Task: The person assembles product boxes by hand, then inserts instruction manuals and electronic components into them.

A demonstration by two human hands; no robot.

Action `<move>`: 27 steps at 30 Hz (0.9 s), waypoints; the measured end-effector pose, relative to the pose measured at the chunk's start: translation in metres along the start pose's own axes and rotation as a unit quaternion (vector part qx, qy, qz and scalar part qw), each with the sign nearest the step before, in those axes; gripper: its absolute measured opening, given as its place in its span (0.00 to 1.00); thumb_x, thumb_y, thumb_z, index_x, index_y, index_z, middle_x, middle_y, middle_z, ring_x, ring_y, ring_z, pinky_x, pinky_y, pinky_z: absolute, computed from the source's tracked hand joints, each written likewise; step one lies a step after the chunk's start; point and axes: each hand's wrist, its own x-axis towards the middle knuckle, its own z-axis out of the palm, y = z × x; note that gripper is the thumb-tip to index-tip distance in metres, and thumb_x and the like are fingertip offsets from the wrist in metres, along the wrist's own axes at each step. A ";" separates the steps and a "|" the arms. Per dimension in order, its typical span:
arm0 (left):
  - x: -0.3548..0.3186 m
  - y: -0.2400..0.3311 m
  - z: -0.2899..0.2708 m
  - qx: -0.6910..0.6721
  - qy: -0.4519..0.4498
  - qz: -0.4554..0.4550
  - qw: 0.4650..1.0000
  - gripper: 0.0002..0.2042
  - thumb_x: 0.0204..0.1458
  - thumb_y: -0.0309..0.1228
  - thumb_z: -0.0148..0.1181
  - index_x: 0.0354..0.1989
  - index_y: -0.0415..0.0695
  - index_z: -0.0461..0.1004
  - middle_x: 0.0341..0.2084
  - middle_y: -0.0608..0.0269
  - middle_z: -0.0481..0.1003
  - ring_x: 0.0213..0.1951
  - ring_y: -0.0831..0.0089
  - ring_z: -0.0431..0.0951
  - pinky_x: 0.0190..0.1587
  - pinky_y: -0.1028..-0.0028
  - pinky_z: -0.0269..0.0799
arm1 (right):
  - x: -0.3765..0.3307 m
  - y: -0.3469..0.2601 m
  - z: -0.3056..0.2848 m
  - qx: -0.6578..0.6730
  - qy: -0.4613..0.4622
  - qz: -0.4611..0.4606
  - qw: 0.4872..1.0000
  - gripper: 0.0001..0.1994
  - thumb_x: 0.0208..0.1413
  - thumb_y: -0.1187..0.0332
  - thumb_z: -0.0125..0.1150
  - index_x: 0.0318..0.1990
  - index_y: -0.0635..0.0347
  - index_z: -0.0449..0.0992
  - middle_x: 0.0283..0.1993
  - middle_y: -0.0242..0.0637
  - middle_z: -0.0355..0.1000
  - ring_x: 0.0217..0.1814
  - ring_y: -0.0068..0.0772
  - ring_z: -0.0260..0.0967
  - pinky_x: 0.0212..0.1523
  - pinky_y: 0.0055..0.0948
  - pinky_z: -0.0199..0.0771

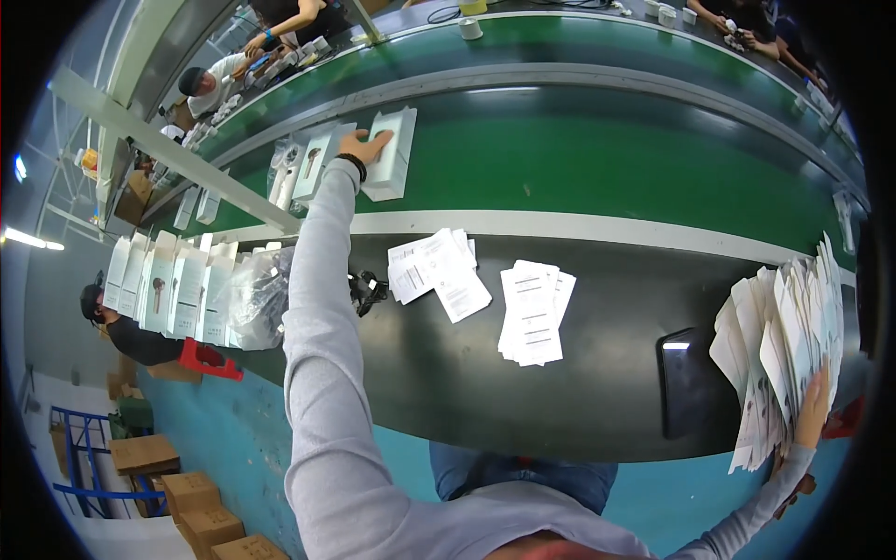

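Green conveyor belt (pixel 597 159): ran along the far side, parted from the worktable by a pale rail (pixel 560 227).
Left hand (pixel 364 147): reached over the belt, fingers bent on the left part of a white box (pixel 397 173); cannot tell whether they pinched it.
Left wrist: wore a dark beaded bracelet (pixel 353 164), with a light grey sleeve (pixel 322 373) behind it.
Belt goods: the white box lay just right of a picture-printed box (pixel 311 170); a clear-bagged white item (pixel 281 177) lay farther left.
Right hand (pixel 815 411): lay along the right side of the carton blanks (pixel 775 345), fingers fairly straight; thumb hidden, so cannot tell whether it gripped.
Blanks: white, printed, fanned in a thick stack at the right end of the black worktable (pixel 597 401), overhanging its near edge.
Leaflets: white, printed, in two loose piles, the left pile (pixel 434 266) near the rail, the right pile (pixel 534 322) nearer the table's middle.
Phone (pixel 686 383): black, flat, between the right pile and the blanks.
Cables (pixel 367 291): black, bundled, beside the left forearm.
Table's left end: upright open cartons (pixel 173 285) in a row, a clear plastic bag (pixel 257 299) against them; red bin (pixel 207 359) below.
Floor (pixel 243 420): blue, with brown cardboard boxes (pixel 207 523) at lower left.
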 end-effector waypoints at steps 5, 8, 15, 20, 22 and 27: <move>-0.026 0.009 -0.006 0.012 0.236 0.116 0.965 0.31 0.40 0.51 0.62 0.45 0.37 0.69 0.43 0.46 0.71 0.48 0.55 0.70 0.51 0.66 0.64 | -0.022 -0.068 -0.009 -0.109 -0.125 -0.063 0.984 0.20 0.61 0.63 0.40 0.59 0.61 0.61 0.61 0.44 0.58 0.64 0.42 0.53 0.62 0.32 0.50; -0.056 0.024 -0.016 -0.093 0.262 0.212 0.937 0.28 0.43 0.47 0.61 0.46 0.37 0.68 0.42 0.46 0.71 0.49 0.55 0.69 0.52 0.66 0.63 | -0.033 -0.077 -0.016 -0.124 -0.103 -0.127 0.979 0.18 0.59 0.68 0.43 0.56 0.63 0.64 0.58 0.46 0.61 0.61 0.43 0.57 0.60 0.31 0.53; -0.227 0.093 -0.045 -0.219 0.045 0.287 0.931 0.24 0.47 0.35 0.60 0.52 0.38 0.63 0.50 0.53 0.66 0.53 0.64 0.65 0.55 0.68 0.58 | -0.053 -0.144 -0.031 -0.091 0.009 -0.152 0.984 0.14 0.56 0.76 0.46 0.50 0.65 0.70 0.49 0.47 0.68 0.52 0.44 0.65 0.53 0.32 0.62; -0.347 0.131 -0.068 -0.121 0.082 0.550 0.822 0.31 0.42 0.36 0.64 0.58 0.55 0.59 0.54 0.48 0.61 0.58 0.61 0.59 0.59 0.50 0.46 | -0.051 -0.251 -0.048 0.030 0.180 -0.288 0.940 0.12 0.45 0.81 0.57 0.41 0.68 0.74 0.27 0.46 0.70 0.24 0.40 0.68 0.26 0.31 0.66; -0.390 0.139 -0.062 -0.012 0.175 0.668 0.723 0.31 0.43 0.41 0.62 0.58 0.72 0.56 0.58 0.54 0.57 0.62 0.62 0.55 0.59 0.44 0.39 | -0.054 -0.289 -0.044 0.121 0.110 -0.277 0.947 0.12 0.46 0.79 0.59 0.40 0.67 0.75 0.23 0.43 0.69 0.20 0.38 0.66 0.22 0.30 0.64; -0.458 0.174 -0.069 0.125 0.080 0.687 0.711 0.31 0.44 0.39 0.54 0.56 0.86 0.53 0.60 0.67 0.57 0.61 0.53 0.56 0.57 0.39 0.40 | -0.070 -0.342 -0.003 0.508 -0.273 -0.220 0.787 0.14 0.53 0.77 0.52 0.48 0.67 0.69 0.33 0.44 0.72 0.34 0.28 0.71 0.35 0.23 0.70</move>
